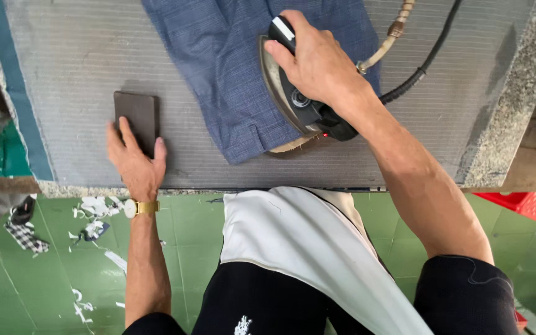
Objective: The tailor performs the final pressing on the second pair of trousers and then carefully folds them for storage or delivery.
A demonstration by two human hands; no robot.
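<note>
A heavy steam iron with a black handle and worn metal soleplate (293, 93) sits on a blue checked woven garment (231, 68), which lies spread on the grey padded pressing table (82, 49) and runs off the far edge of the view. The right hand (317, 62) has its fingers wrapped tight round the iron's handle, tilting the iron slightly near the garment's lower corner; a beige hose (392, 34) and a black ribbed cable (423, 65) lead away from its back. The cloth already lying flat beside the iron looks smooth, so the pressing seems well under way, though how much of the garment remains cannot be told, since the rest is out of view. The left hand (134, 158), wearing a gold wristwatch (136, 208), lies with fingers spread and flat, grasping nothing, its fingertips on a dark rectangular pad (135, 115) well to the left of the garment. Below the table's edge, a white cloth (299, 236) hangs in front of the person, and white fabric scraps (94, 208) litter the green tiled floor (32, 285). No packages, labels or signs are visible.
</note>
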